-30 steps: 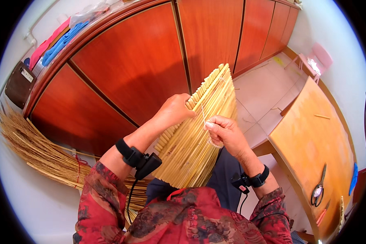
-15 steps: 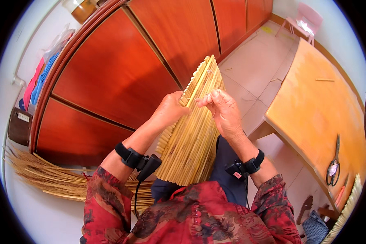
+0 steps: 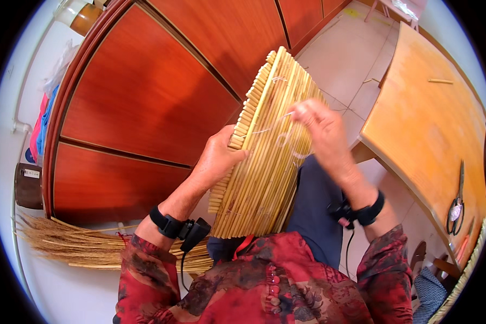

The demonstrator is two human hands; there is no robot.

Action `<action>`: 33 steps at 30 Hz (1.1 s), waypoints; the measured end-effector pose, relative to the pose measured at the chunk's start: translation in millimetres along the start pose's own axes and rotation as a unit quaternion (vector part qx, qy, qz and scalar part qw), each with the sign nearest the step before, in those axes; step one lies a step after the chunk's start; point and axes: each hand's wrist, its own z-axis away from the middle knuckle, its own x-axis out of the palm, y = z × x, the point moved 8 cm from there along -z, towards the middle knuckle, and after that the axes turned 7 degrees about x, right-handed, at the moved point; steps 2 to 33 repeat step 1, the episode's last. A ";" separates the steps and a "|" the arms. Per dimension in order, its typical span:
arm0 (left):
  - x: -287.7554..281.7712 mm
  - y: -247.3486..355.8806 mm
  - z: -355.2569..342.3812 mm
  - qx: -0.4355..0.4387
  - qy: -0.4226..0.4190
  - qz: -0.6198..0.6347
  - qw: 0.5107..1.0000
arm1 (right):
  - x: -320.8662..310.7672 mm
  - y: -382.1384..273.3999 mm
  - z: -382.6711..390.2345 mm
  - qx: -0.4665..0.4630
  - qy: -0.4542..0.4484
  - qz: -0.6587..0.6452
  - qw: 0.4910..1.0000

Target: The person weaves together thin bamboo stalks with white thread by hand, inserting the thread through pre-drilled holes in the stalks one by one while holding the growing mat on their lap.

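A thick panel of yellow plant stalks (image 3: pixel 264 183), laid side by side and bound together, stands tilted over my lap. My left hand (image 3: pixel 220 157) is closed round its left edge, thumb on the top face and the other fingers hidden behind the stalk ends. A thin whitish thread (image 3: pixel 278 122) comes out near that edge and runs to my right hand (image 3: pixel 325 132), which pinches it above the panel. Loose loops of the thread hang below the right fingers, somewhat blurred. Another thread tie crosses the stalks close to the panel's far end.
Red cabinet doors (image 3: pixel 140 97) rise to the left and ahead. A wooden table (image 3: pixel 416 119) at the right bears black scissors (image 3: pixel 457 202) and a short stalk piece (image 3: pixel 440 81). Bundled long stalks (image 3: pixel 86 243) lie at lower left. Farther off stands a pink chair (image 3: pixel 386 8).
My right hand has moved right and toward me, drawing the thread out from the panel's edge. My left hand still grips the edge. The view has shifted slightly.
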 end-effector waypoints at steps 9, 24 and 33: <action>-3.8 1.7 0.7 0.000 0.001 -0.006 1.000 | -19.4 0.9 -11.1 -0.018 0.006 0.091 0.996; -3.8 1.7 0.7 0.000 0.001 -0.006 1.000 | -19.4 0.9 -11.1 -0.018 0.006 0.091 0.996; -3.8 1.7 0.7 0.000 0.001 -0.006 1.000 | -19.4 0.9 -11.1 -0.018 0.006 0.091 0.996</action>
